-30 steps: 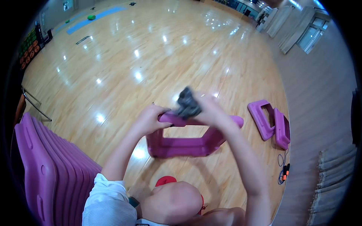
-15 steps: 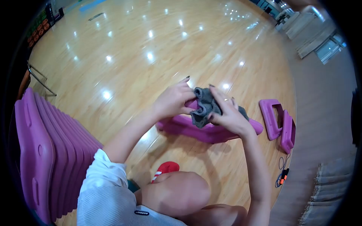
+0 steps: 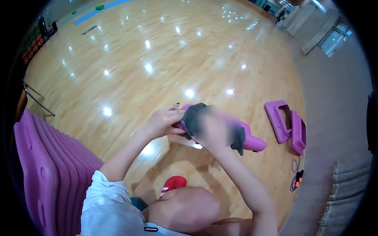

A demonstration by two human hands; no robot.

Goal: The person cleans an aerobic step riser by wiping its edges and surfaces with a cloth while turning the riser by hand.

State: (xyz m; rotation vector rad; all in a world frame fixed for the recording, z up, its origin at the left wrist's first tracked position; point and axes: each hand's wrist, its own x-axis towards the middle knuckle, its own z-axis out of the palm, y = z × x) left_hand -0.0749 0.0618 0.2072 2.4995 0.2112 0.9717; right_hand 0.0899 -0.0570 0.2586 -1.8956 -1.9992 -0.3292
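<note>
Above glossy wooden flooring (image 3: 134, 80), the purple frame (image 3: 253, 141), gripped by the left hand (image 3: 162, 122), has just been turned; a different stretch seems covered by grey cloth (image 3: 192, 118) beneath the right hand (image 3: 214, 129), grip too blurred to tell.

Floor (image 3: 173, 80): pale wood boards, glossy, showing scattered white light reflections (image 3: 148, 67). Right: plain greyish wall (image 3: 327, 102). Far right: window (image 3: 334, 40) beside pale curtains (image 3: 314, 30), bright light strip (image 3: 318, 4) above. Near right: gathered drapery (image 3: 341, 196). Left: metal-legged furniture (image 3: 39, 103), partly visible.
</note>
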